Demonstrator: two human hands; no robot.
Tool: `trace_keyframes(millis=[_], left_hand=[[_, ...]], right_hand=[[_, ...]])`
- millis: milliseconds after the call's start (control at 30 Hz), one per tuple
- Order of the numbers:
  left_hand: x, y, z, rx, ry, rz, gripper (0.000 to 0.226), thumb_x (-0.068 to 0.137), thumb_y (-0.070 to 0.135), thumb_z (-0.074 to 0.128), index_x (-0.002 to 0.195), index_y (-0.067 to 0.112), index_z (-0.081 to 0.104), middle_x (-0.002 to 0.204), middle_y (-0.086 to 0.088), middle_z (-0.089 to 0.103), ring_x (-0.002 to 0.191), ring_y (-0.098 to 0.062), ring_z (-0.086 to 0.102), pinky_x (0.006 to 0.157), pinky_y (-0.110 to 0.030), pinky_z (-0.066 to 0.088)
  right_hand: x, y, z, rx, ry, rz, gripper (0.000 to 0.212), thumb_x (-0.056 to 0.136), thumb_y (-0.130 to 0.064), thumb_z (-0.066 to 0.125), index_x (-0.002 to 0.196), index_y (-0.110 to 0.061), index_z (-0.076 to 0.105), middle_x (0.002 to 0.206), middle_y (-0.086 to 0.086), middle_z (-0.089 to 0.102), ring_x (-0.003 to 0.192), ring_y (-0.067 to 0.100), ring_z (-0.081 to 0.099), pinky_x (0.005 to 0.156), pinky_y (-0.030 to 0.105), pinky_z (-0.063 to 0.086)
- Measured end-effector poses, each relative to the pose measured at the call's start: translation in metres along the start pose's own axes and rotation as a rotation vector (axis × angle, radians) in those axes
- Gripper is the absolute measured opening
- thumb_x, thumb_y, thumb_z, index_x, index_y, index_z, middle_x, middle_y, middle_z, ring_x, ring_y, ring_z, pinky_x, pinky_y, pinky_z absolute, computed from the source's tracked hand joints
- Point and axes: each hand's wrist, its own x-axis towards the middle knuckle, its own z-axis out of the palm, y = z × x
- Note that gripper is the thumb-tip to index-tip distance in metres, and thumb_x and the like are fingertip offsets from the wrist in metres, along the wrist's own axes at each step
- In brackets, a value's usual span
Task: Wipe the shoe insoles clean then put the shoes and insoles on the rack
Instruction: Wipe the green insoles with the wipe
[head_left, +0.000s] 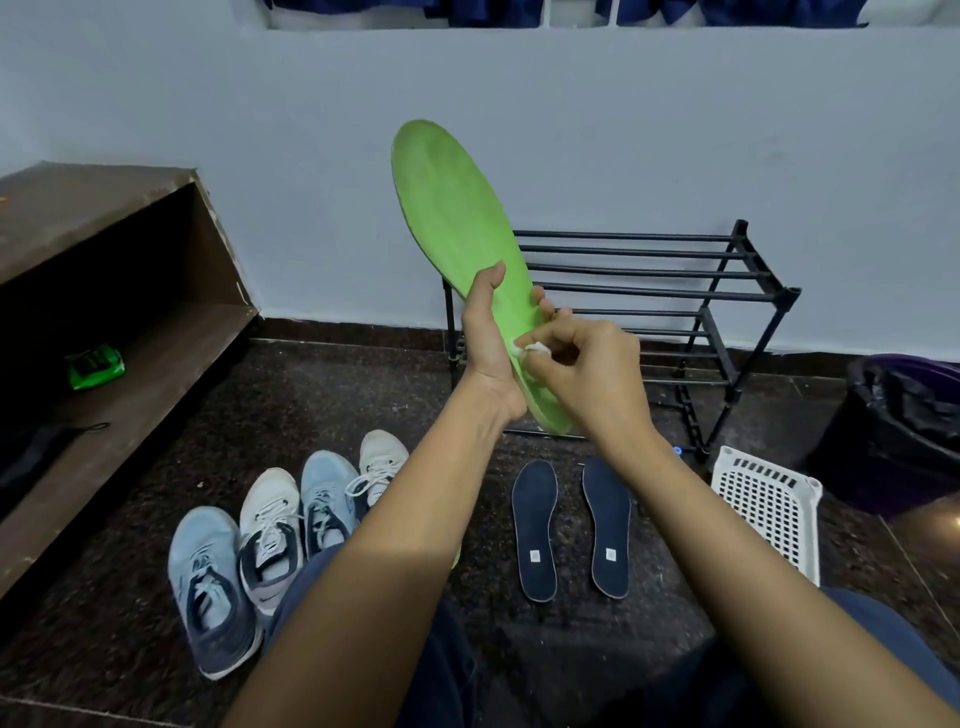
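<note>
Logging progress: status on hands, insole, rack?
Left hand grips green insole upright. Right hand pinches white wipe against its lower part. Four shoes and two dark insoles on floor, not yet on rack.

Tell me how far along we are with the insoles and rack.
Done: nothing certain; whether the two dark blue insoles on the floor were wiped cannot be told. In hand: the left hand holds a green insole upright while the right hand rubs a white wipe near its heel. Left: four shoes sit on the floor, and no shoe or insole shows on the rack.
</note>
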Motion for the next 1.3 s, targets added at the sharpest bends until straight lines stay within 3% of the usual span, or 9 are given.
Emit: trace_keyframes(millis=[167, 400, 500, 567, 633, 733, 833, 1000, 1300], left_hand=[[0.008, 0.015, -0.007, -0.041, -0.054, 0.02, 0.044, 0.081, 0.055, 0.05, 0.08, 0.011, 0.056, 0.068, -0.001, 0.055, 0.062, -0.018, 0.059, 0.066, -0.029, 0.048], [0.005, 0.003, -0.002, -0.013, -0.013, -0.001, 0.045, 0.084, 0.053, 0.049, 0.075, 0.01, 0.055, 0.066, -0.003, 0.055, 0.059, -0.018, 0.057, 0.062, -0.027, 0.044], [0.004, -0.003, 0.0, 0.019, -0.012, -0.02, 0.043, 0.087, 0.051, 0.048, 0.075, 0.011, 0.054, 0.066, -0.003, 0.054, 0.06, -0.017, 0.056, 0.062, -0.026, 0.046], [0.001, -0.008, 0.0, 0.043, -0.017, -0.035, 0.041, 0.087, 0.05, 0.047, 0.07, 0.013, 0.052, 0.064, 0.0, 0.05, 0.059, -0.016, 0.052, 0.06, -0.027, 0.043], [0.0, -0.011, -0.001, 0.053, -0.015, -0.053, 0.041, 0.087, 0.05, 0.046, 0.065, 0.015, 0.049, 0.059, 0.002, 0.045, 0.054, -0.014, 0.048, 0.056, -0.026, 0.041], [-0.002, -0.004, -0.001, 0.025, 0.006, -0.07, 0.042, 0.087, 0.051, 0.045, 0.067, 0.014, 0.05, 0.061, 0.002, 0.047, 0.054, -0.015, 0.048, 0.056, -0.024, 0.041], [0.001, 0.001, -0.002, -0.004, 0.024, -0.068, 0.042, 0.088, 0.049, 0.045, 0.071, 0.011, 0.051, 0.063, -0.001, 0.05, 0.054, -0.016, 0.051, 0.059, -0.026, 0.043], [0.007, 0.012, -0.009, -0.054, -0.003, -0.043, 0.04, 0.087, 0.05, 0.045, 0.078, 0.011, 0.053, 0.063, 0.0, 0.054, 0.065, -0.022, 0.064, 0.071, -0.031, 0.049], [0.009, 0.02, -0.012, -0.038, -0.048, -0.017, 0.042, 0.086, 0.052, 0.041, 0.079, 0.013, 0.056, 0.064, 0.003, 0.057, 0.066, -0.017, 0.064, 0.073, -0.029, 0.051]], right_hand=[[-0.016, -0.007, -0.01, 0.203, -0.211, 0.07, 0.007, 0.077, -0.011, 0.076, 0.081, -0.016, 0.076, 0.053, -0.011, 0.058, 0.045, -0.003, 0.048, 0.049, 0.006, 0.033], [-0.009, 0.003, 0.002, 0.007, 0.001, 0.011, 0.012, 0.079, -0.007, 0.067, 0.081, -0.014, 0.076, 0.069, 0.001, 0.069, 0.063, 0.002, 0.058, 0.06, 0.005, 0.038], [-0.005, 0.007, 0.007, -0.154, 0.112, -0.083, 0.014, 0.079, -0.002, 0.065, 0.083, -0.01, 0.075, 0.078, 0.008, 0.072, 0.074, 0.019, 0.066, 0.069, 0.021, 0.045], [0.0, 0.008, 0.012, -0.302, 0.223, -0.181, 0.01, 0.078, 0.0, 0.064, 0.078, -0.006, 0.072, 0.071, 0.012, 0.066, 0.065, 0.031, 0.064, 0.059, 0.031, 0.047], [0.004, 0.007, 0.012, -0.344, 0.256, -0.225, 0.007, 0.078, -0.002, 0.065, 0.077, -0.005, 0.072, 0.064, 0.013, 0.061, 0.056, 0.033, 0.059, 0.051, 0.032, 0.048], [0.007, 0.007, 0.006, -0.352, 0.133, -0.278, 0.011, 0.081, -0.005, 0.064, 0.08, -0.006, 0.074, 0.071, 0.015, 0.067, 0.062, 0.035, 0.064, 0.056, 0.039, 0.054], [0.007, 0.004, -0.004, -0.321, -0.001, -0.235, 0.013, 0.081, -0.004, 0.065, 0.083, -0.012, 0.076, 0.088, 0.01, 0.073, 0.082, 0.033, 0.068, 0.073, 0.042, 0.054], [-0.001, -0.002, -0.015, -0.338, -0.202, -0.1, 0.017, 0.08, -0.011, 0.068, 0.086, -0.024, 0.076, 0.085, 0.002, 0.073, 0.082, 0.022, 0.062, 0.08, 0.032, 0.049], [-0.013, -0.013, -0.029, -0.29, -0.386, 0.026, 0.02, 0.079, -0.012, 0.07, 0.071, -0.031, 0.068, 0.062, -0.015, 0.055, 0.058, -0.002, 0.048, 0.053, 0.005, 0.034]])
